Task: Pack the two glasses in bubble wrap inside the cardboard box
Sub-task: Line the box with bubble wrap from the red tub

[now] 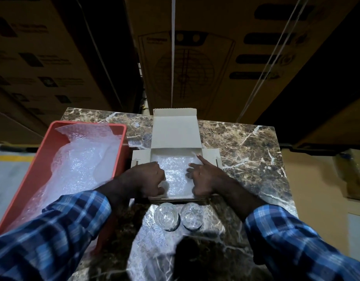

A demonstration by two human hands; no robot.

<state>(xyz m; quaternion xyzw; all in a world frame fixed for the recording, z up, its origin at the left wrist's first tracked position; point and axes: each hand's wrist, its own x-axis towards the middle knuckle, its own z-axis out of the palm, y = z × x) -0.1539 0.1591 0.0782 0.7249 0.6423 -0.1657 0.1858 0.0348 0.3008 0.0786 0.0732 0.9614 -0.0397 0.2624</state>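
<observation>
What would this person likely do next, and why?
Probably lift the nearer-left glass into the cardboard box. Both hands are pressing bubble wrap flat inside it, so the lining looks ready, while both glasses stand unpacked on the table.

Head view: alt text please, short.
Both hands, left and right, press bubble wrap into an open cardboard box on a marble table. Two empty glasses stand just before it; a red bin of wrap sits left.
</observation>
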